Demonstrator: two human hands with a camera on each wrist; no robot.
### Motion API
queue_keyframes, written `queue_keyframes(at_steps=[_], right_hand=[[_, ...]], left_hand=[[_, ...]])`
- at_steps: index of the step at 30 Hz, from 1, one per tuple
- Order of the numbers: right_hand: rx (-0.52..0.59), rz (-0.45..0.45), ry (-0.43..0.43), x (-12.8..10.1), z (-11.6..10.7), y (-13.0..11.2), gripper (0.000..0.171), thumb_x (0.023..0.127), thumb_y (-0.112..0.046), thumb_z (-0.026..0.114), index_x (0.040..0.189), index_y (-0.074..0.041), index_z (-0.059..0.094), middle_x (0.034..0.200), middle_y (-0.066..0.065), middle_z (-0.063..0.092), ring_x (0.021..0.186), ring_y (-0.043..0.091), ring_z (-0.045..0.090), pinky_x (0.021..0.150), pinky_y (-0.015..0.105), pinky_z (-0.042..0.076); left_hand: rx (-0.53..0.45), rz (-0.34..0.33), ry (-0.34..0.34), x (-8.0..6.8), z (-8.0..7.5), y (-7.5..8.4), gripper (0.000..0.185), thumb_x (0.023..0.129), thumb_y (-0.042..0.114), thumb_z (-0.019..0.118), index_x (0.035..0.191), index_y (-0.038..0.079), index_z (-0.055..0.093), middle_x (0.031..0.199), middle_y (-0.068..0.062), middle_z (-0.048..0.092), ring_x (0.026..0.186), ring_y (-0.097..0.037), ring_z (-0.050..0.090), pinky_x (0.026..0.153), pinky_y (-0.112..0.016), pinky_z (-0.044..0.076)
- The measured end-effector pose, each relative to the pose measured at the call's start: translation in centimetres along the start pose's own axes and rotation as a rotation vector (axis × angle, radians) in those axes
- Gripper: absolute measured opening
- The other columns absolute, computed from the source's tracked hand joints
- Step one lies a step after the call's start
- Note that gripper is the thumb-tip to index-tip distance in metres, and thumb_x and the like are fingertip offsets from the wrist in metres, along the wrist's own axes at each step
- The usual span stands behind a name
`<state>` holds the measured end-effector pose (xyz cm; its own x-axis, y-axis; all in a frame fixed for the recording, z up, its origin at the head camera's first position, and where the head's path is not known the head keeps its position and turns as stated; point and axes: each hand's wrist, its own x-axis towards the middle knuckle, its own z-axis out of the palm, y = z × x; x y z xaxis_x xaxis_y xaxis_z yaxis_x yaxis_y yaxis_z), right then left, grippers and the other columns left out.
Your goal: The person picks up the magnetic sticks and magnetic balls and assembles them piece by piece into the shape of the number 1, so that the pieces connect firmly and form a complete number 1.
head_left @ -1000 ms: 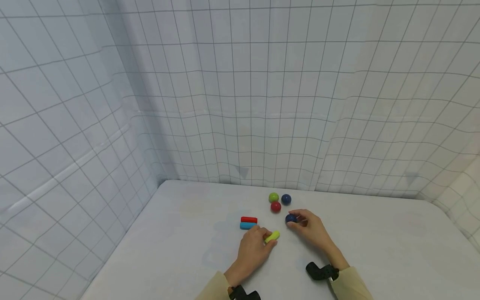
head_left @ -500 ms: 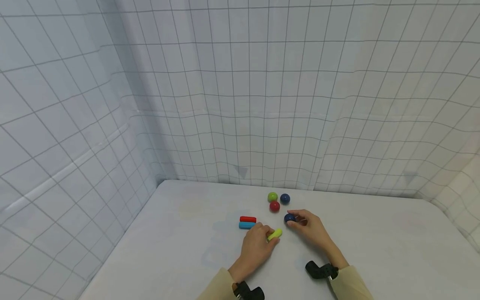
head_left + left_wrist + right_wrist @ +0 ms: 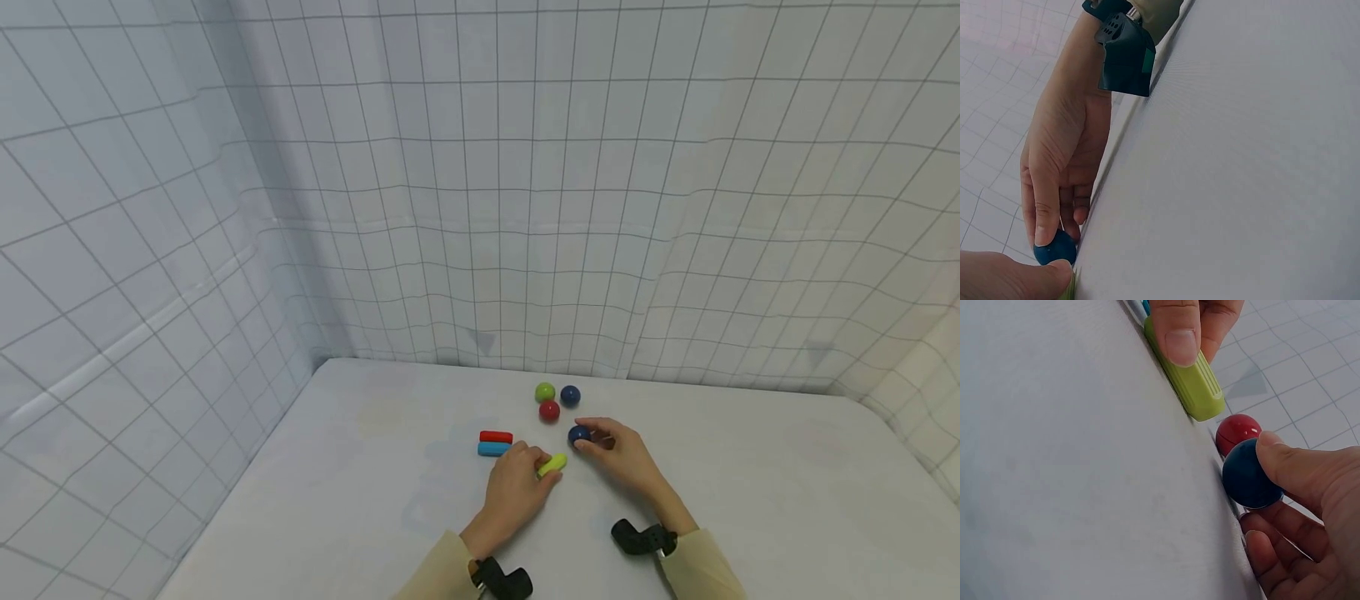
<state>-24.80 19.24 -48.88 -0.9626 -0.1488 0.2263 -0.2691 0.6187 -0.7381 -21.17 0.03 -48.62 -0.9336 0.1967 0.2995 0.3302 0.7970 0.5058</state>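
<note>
Fingers of the left hand (image 3: 513, 492) are pinching a yellow-green cylinder (image 3: 552, 464) against the table (image 3: 360, 500), likely to keep it from rolling. The right hand (image 3: 626, 458) is curling around a dark blue ball (image 3: 578, 434), near 3 other balls (image 3: 555, 400). Open tabletop is lying all around.

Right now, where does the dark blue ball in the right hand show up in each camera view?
Head: dark blue ball just right of centre, near the bottom, at the right hand's fingertips.
Left wrist: bottom left corner, under a fingertip.
Right wrist: right of centre, pinched against the table.
Shared landmark: the yellow-green cylinder held by the left hand; only a sliver shows in the left wrist view.
</note>
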Motion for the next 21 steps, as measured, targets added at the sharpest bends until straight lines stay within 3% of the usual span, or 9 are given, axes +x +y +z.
queue_keyframes(at_steps=[21], right_hand=[[0.011,0.057,-0.022,0.05,-0.09,-0.24,0.031,0.082,-0.022,0.07,0.112,-0.014,0.064,0.095,0.003,0.064,0.081,0.012,0.057,0.072,0.026,0.047]], left_hand=[[-0.007,-0.012,0.002,0.44,0.28,0.38,0.028,0.075,0.033,0.076,0.091,0.01,0.073,0.073,0.005,0.057,0.067,-0.005,0.045,0.061,-0.018,0.039]])
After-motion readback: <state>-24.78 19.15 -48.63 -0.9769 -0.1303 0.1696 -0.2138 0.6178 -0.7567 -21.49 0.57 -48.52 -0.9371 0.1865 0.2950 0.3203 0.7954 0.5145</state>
